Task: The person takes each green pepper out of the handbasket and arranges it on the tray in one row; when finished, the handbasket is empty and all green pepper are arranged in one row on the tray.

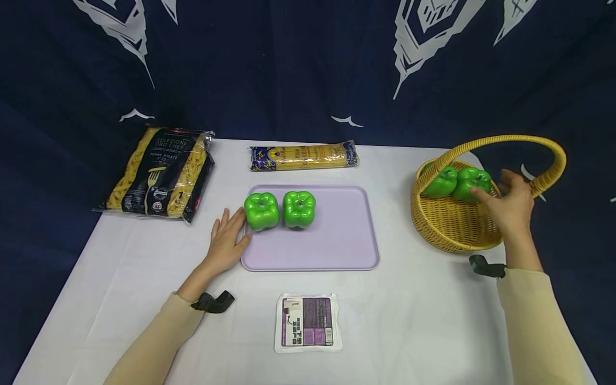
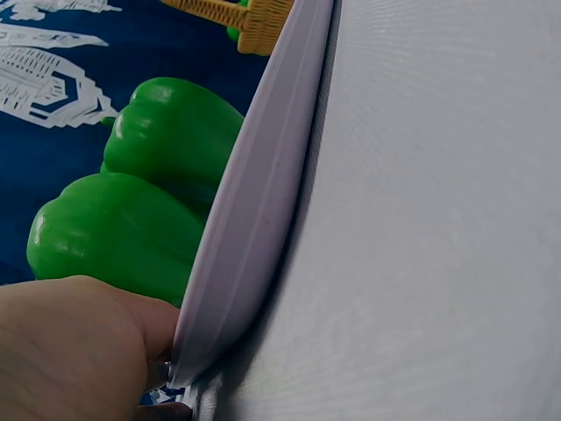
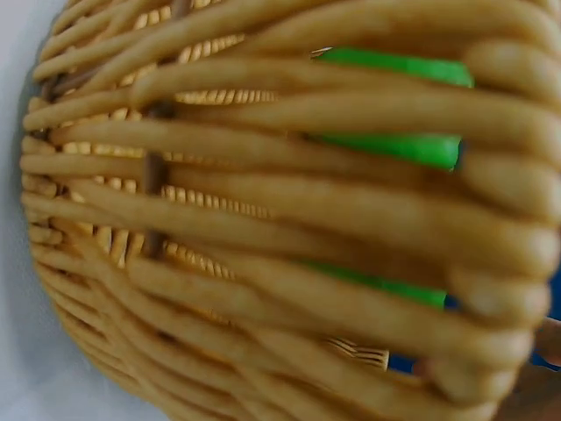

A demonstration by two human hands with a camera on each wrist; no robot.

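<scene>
My left hand (image 1: 225, 247) lies at the left edge of the lilac tray (image 1: 332, 251), fingers extended and touching its rim. Two green bell peppers (image 1: 262, 211) (image 2: 114, 237) sit side by side on the tray's left half, the nearer one beside my fingertips. At the far right, my right hand (image 1: 514, 206) is over the rim of a yellow wicker basket (image 1: 452, 230), thumb and fingers spread apart. Two more green peppers (image 1: 471, 183) lie inside, the right one close to my thumb. In the right wrist view the basket wall (image 3: 263, 202) hides most of the hand.
A large bag of penne (image 1: 161, 174) lies at the back left. A long pack of noodles (image 1: 304, 156) is behind the tray, and a flat white and purple packet (image 1: 308, 323) in front of it. The basket's tall handle (image 1: 510, 139) arches beside my right hand.
</scene>
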